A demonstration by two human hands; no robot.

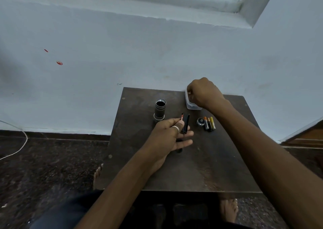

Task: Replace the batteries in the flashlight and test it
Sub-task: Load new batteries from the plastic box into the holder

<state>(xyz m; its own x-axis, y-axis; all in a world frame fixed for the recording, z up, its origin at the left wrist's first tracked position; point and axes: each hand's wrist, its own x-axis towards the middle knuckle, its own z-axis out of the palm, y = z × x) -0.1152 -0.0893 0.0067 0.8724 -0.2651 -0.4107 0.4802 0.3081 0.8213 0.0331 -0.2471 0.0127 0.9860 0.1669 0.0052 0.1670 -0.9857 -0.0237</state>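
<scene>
- Metal flashlight body [160,110], dark with bright rings: stood upright on its wider head end, open tail facing up, at the back left of the table and just beyond the left hand. Judged rigid and fairly heavy for its size. Its smooth barrel was best taken round the middle, and it was liable to topple if knocked.
- Black battery carrier [186,124]: held in the left hand [167,137], a ringed finger laid over it and the other fingers stretched beneath. One red-and-black cell [182,118] sat in it. Judged light, stiff plastic, to be held by its sides and clear of the contacts.
- Right hand [203,92]: knuckles up, fingers curled down into a clear plastic box [194,107] at the table's far edge. Whether it grasped anything could not be told.
- Tail cap [200,121]: lay flat, near the carrier, with three loose cells [209,123] side by side just beside it. The cells were judged small, slick and apt to roll.
- Table [201,167]: dark wooden top, scuffed and dusty, set against a pale blue wall [122,53].
- Floor [52,158]: dark, speckled, with a white cable [22,141] trailing at the left; bare feet showed under the table.
</scene>
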